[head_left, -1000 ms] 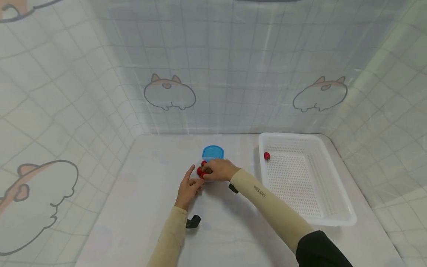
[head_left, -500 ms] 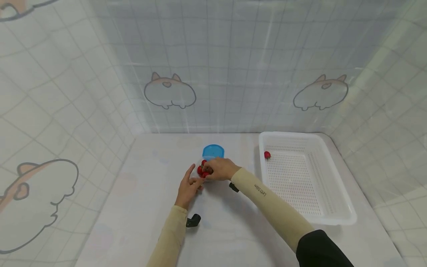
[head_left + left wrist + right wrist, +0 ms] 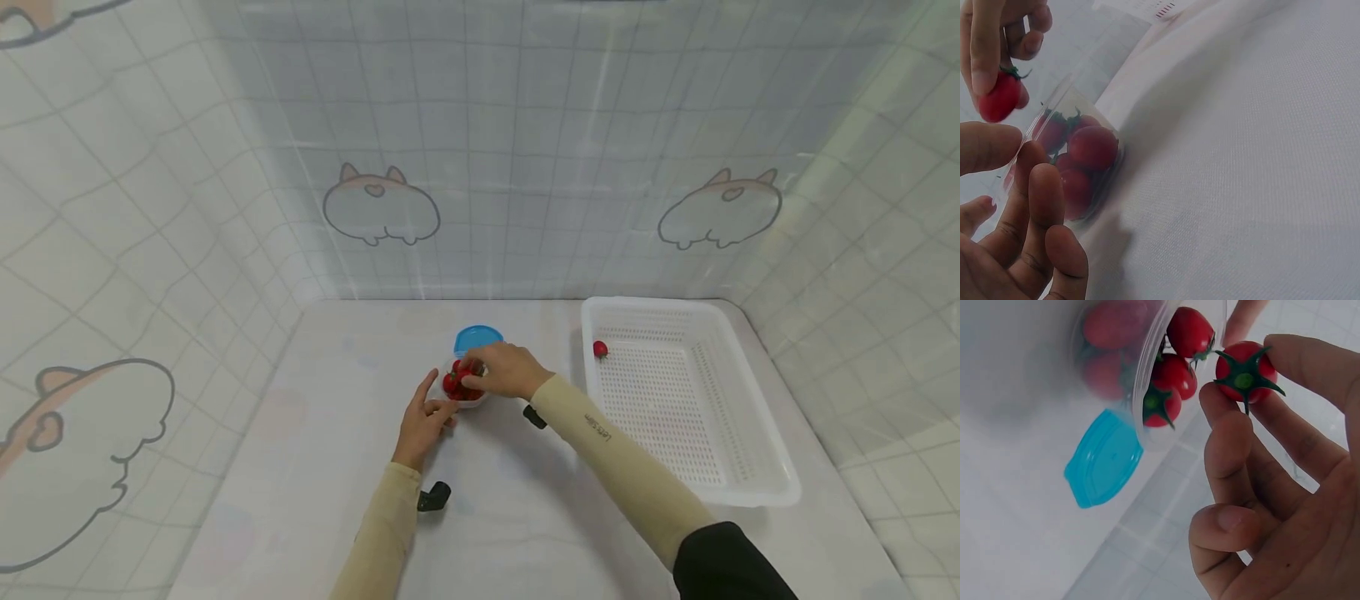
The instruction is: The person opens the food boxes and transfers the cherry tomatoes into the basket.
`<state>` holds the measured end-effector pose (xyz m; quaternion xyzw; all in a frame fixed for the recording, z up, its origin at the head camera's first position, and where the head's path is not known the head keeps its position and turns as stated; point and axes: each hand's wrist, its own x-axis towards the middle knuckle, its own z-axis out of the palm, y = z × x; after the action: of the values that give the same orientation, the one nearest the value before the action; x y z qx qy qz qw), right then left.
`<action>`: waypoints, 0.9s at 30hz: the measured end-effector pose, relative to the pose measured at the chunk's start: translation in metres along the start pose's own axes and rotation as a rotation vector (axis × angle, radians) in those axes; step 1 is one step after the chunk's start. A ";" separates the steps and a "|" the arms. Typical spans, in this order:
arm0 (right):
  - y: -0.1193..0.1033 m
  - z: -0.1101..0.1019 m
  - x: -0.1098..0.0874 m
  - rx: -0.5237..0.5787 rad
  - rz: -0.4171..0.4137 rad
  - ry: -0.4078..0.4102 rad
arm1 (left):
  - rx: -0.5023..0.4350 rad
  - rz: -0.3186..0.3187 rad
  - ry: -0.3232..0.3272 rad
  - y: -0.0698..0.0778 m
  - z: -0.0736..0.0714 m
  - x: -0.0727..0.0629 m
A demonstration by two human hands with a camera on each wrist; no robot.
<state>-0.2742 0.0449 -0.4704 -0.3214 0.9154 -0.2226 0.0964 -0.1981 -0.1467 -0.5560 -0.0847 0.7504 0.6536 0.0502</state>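
Observation:
A clear plastic tub holding several red cherry tomatoes stands on the white table. At its near left side is my left hand, pinching the rim between thumb and fingertip. Just above the tub's opening, my right hand pinches one cherry tomato between thumb and fingers. That tomato's green calyx faces the right wrist camera, and its other fingers are curled loosely below. Directly behind the tub lies a blue lid, part of it covered by the right hand in the head view.
A white perforated basket sits on the right of the table, with a single cherry tomato in its far left corner. Pale curtains with a grid pattern enclose the table at the back and both sides.
My right hand has risen from inside the tub and shifted slightly to the right, now with a cherry tomato between its fingers. The left hand has stayed in place at the tub.

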 end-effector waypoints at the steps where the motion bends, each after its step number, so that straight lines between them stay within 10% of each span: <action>1: 0.001 -0.001 -0.001 0.012 -0.001 0.010 | 0.003 0.004 0.003 -0.001 0.000 0.000; 27: 0.031 -0.031 -0.026 0.029 0.050 0.175 | 0.026 -0.005 0.027 -0.002 0.004 0.004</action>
<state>-0.2809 0.0942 -0.4568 -0.2763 0.9247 -0.2605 0.0262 -0.2021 -0.1434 -0.5596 -0.0948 0.7592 0.6425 0.0427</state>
